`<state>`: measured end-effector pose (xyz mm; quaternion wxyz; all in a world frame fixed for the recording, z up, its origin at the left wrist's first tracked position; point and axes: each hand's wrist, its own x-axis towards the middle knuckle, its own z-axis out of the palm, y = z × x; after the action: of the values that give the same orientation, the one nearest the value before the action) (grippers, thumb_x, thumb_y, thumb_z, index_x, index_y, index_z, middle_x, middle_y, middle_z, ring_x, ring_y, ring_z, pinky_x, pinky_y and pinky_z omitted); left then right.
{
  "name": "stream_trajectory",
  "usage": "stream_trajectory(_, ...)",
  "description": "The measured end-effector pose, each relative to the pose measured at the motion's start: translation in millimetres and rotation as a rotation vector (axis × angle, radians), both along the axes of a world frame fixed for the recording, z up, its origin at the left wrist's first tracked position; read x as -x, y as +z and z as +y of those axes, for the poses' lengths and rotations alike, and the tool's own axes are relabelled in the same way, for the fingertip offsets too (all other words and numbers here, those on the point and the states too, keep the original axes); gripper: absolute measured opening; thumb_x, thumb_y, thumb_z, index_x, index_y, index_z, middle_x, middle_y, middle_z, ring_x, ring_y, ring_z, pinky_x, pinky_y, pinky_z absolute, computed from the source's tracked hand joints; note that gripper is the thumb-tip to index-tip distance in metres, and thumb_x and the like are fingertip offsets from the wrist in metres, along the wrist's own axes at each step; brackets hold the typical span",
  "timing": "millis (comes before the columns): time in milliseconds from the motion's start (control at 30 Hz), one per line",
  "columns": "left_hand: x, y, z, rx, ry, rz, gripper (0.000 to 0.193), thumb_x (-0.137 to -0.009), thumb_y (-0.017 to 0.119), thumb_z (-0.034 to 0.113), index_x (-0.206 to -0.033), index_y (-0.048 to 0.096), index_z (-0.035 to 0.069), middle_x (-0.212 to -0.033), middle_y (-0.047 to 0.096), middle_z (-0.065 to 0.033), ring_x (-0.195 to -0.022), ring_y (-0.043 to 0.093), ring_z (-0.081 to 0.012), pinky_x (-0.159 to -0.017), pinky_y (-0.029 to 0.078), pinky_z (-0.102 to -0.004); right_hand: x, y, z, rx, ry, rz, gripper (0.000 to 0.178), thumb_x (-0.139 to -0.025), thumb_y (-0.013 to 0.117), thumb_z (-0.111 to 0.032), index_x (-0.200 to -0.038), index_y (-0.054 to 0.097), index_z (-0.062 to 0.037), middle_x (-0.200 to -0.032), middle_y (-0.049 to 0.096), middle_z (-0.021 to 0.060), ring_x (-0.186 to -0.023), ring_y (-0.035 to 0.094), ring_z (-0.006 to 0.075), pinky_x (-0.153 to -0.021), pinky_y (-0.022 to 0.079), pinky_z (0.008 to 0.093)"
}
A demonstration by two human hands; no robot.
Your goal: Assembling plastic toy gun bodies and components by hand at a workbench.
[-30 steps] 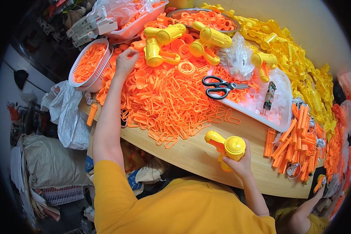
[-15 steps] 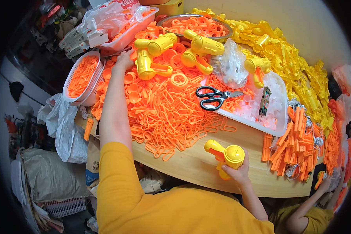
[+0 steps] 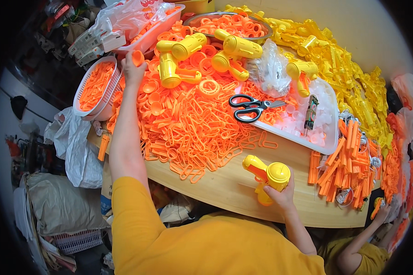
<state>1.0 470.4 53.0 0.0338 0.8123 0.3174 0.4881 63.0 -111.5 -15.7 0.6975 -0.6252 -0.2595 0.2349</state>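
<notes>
My left hand [image 3: 132, 73] is at the far left of the table, arm stretched out, with an orange plastic cup [image 3: 138, 57] pinched in its fingers. Under and beside that arm spreads a heap of orange parts, with similar cups [image 3: 156, 108], rings [image 3: 209, 88] and long loops [image 3: 202, 133]. Near the table's front edge, my right hand [image 3: 283, 195] grips a yellow pistol-shaped plastic toy [image 3: 278, 175] with an orange piece along its handle. Several more such yellow toys [image 3: 170, 71] lie on top of the heap.
Black-handled scissors [image 3: 248, 108] rest at the rim of a white tray [image 3: 293, 143] of translucent pieces. Orange strips with wires [image 3: 346, 169] lie on the right; yellow shells [image 3: 353, 91] pile up behind. A white basket [image 3: 82, 103] stands left. Another person's hand [image 3: 381, 214] works at lower right.
My left hand has drawn back from the heap toward the left and now holds up an orange cup. My right hand stays almost in place, the yellow toy slightly shifted.
</notes>
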Motion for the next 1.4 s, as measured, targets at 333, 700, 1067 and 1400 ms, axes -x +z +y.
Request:
stream_trajectory(333, -34.0, 67.0, -167.2, 0.048, -0.739, 0.264, 0.053, -0.075, 0.069, 0.008, -0.124, 0.048, 0.01, -0.12, 0.052, -0.0128, -0.115, 0.049, -0.0293, -0.098, 0.04, -0.0368, 0.8, 1.7, 1.3, 0.052, 0.053, -0.049, 0.065, -0.066, 0.079, -0.007, -0.119, 0.04, -0.0047, -0.106, 0.055, 0.0049, -0.099, 0.056, 0.0152, -0.089, 0.045, 0.0319)
stream_trajectory(700, -86.5, 28.8, -197.0, 0.292, -0.698, 0.607, 0.062, -0.076, 0.073, 0.029, -0.131, 0.046, 0.015, -0.119, 0.048, -0.0174, -0.113, 0.048, -0.0344, -0.097, 0.04, -0.0388, 8.0, -0.6, 1.8, 0.051, 0.058, -0.328, 0.069, -0.064, 0.081, -0.008, -0.12, 0.041, -0.0034, -0.102, 0.058, 0.0077, -0.093, 0.059, 0.0174, -0.084, 0.048, 0.0315)
stream_trajectory(1067, -77.0, 22.6, -208.1, -0.2, -0.623, 0.615, 0.026, -0.075, 0.067, 0.024, -0.096, 0.068, 0.009, -0.119, 0.054, -0.014, -0.117, 0.048, -0.0299, -0.097, 0.037, -0.046, 8.1, 1.2, 3.1, 0.022, 0.045, -0.429, 0.07, -0.064, 0.084, -0.011, -0.12, 0.042, -0.0034, -0.101, 0.06, 0.0097, -0.091, 0.061, 0.0201, -0.081, 0.049, 0.0318)
stream_trajectory(1400, -83.5, 16.4, -224.4, -0.291, -0.505, 0.598, 0.017, -0.075, 0.068, 0.022, -0.088, 0.067, 0.011, -0.115, 0.056, -0.0085, -0.114, 0.047, -0.026, -0.096, 0.032, -0.0469, 9.3, 4.1, 1.1, 0.048, 0.073, -0.376, 0.07, -0.063, 0.081, -0.006, -0.121, 0.042, -0.0032, -0.105, 0.055, 0.0086, -0.096, 0.057, 0.0175, -0.085, 0.047, 0.0321)
